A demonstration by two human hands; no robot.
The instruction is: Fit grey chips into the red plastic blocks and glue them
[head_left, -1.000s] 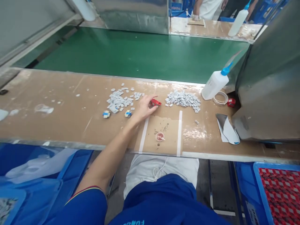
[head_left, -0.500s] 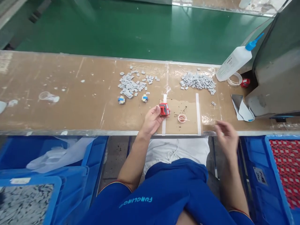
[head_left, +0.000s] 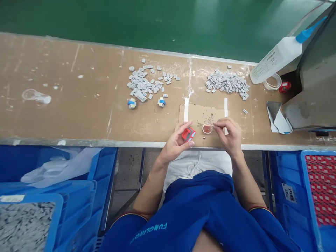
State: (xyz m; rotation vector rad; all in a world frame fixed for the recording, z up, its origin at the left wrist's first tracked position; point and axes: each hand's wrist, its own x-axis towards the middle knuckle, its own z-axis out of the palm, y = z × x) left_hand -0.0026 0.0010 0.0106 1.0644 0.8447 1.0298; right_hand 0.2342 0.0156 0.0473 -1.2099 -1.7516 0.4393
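Note:
My left hand [head_left: 176, 142] grips a small red and grey plastic part [head_left: 188, 134] between thumb and fingers, near the bench's front edge. Pinched in my right hand [head_left: 229, 134] is a thin pale stick [head_left: 211, 125], its tip at a small round cup [head_left: 207, 128] with reddish contents. The cup stands on a cardboard sheet [head_left: 199, 110] held by two white tape strips, and dark specks lie around it. Behind are two piles of small grey pieces, a left pile [head_left: 143, 82] and a right pile [head_left: 228, 83].
Two small blue-banded bundles [head_left: 161, 102] lie before the left pile. A white squeeze bottle [head_left: 278, 59], a tape roll [head_left: 272, 82] and a dark metal box [head_left: 315, 87] are at right. Blue crates stand below on both sides; the right crate [head_left: 304, 189] holds red parts.
My right hand has moved left to the cup and taken hold of the stick. My left hand has come nearer the bench edge, turning the red part. The view has shifted.

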